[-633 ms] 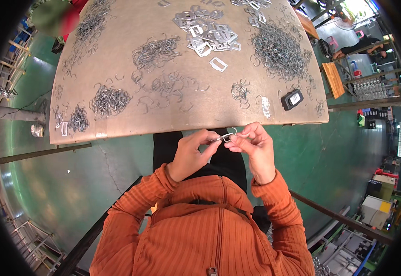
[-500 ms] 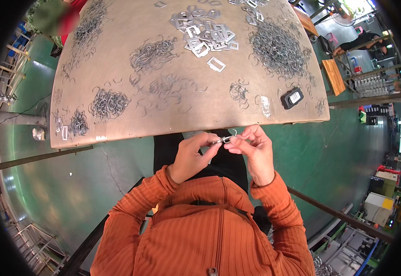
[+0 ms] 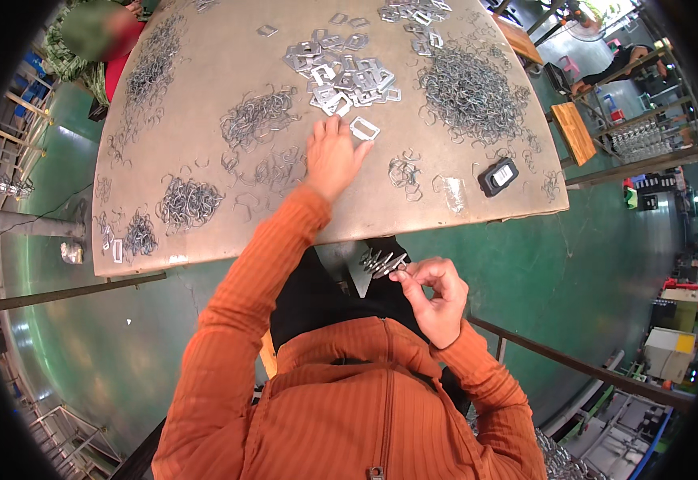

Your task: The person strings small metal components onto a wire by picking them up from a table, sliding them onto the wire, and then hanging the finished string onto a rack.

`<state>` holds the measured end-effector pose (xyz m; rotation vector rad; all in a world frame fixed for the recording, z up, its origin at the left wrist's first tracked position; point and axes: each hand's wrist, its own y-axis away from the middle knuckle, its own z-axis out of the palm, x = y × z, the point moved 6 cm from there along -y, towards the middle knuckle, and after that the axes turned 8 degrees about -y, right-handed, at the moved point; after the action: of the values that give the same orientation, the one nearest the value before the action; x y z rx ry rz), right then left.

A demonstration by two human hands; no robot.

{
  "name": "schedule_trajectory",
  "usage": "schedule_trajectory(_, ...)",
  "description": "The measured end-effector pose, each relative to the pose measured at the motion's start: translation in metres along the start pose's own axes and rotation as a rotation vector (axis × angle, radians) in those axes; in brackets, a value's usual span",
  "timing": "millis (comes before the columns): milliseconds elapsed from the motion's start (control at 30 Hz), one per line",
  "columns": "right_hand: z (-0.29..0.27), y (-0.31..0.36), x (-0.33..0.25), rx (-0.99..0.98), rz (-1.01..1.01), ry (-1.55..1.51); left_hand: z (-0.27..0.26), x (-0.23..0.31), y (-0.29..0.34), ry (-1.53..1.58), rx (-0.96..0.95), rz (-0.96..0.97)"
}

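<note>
Head view: the tan surface (image 3: 205, 232) is standing on a green floor, carrying wire clip heaps and flat metal buckles (image 3: 341, 72). The left hand (image 3: 334, 156), formerly at the lap with the right, is now reaching toward 12 o'clock, fingers spread and empty, fingertips just beside a single buckle (image 3: 364, 128); a new piece is being fetched. The right hand (image 3: 437, 300) is pinching the assembled clips (image 3: 382, 262) at the lap.
</note>
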<state>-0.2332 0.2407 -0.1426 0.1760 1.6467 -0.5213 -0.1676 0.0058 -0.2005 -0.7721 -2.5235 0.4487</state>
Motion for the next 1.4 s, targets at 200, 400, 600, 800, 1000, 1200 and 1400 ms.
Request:
schedule_trajectory(200,-0.004,0.008,0.003,-0.032,0.004,-0.016,0.025,0.003,-0.018,0.185,0.012,-0.071)
schedule_trajectory(400,-0.005,0.005,0.005,-0.046,0.042,-0.021,0.011,0.014,0.006,0.770,-0.240,0.016)
schedule_trajectory(600,0.004,0.003,0.010,-0.056,0.058,-0.003,-0.083,0.038,0.073,0.906,-0.445,-0.063)
schedule_trajectory(800,0.012,0.002,0.008,-0.063,0.041,-0.057,-0.105,0.043,0.096,1.006,-0.513,-0.166)
schedule_trajectory(1000,0.014,0.001,0.009,-0.083,0.016,0.006,-0.112,0.044,0.099,0.997,-0.514,-0.147)
schedule_trajectory(1200,0.015,0.001,0.012,-0.138,-0.056,0.201,-0.123,0.057,0.104,0.839,-0.391,0.108)
schedule_trajectory(1400,0.001,-0.018,0.008,-0.244,-0.021,0.358,-0.106,0.051,0.118,0.817,-0.386,0.036)
